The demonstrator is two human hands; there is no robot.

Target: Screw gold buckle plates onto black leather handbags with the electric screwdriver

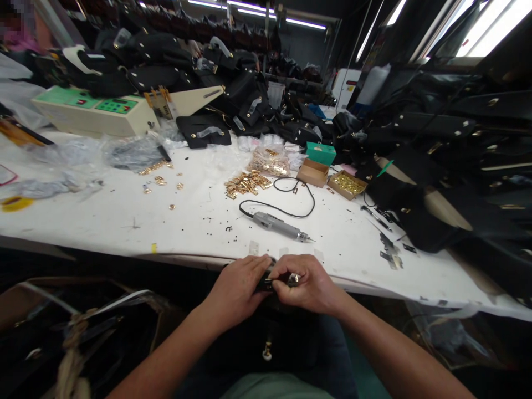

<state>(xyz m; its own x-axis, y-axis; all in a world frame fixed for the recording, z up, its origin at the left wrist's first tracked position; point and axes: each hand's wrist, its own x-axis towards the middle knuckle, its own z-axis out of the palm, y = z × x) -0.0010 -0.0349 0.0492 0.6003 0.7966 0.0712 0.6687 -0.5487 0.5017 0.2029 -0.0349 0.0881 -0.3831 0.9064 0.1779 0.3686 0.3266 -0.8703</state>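
At the table's front edge, over my lap, my left hand (239, 288) grips a black piece (265, 282), seemingly part of a dark bag, its fingers laid over the top. My right hand (307, 284) meets it there, thumb and forefinger pinched together. A small shiny metal bit (294, 279) shows by the right fingers; whether they hold it or something smaller is hidden. Lower in my lap is a gold fitting (267, 349) with a white end. Just beyond my hands lies a grey electric screwdriver (276, 224), its bit pointing right.
Gold metal fittings (247, 184) lie heaped mid-table, beside a small open carton (348, 184) of gold parts. Tiny black screws (228, 228) are scattered about. A beige machine (95, 113) stands back left. Black bags (203, 130) crowd the back and right. An open box (155, 327) sits lower left.
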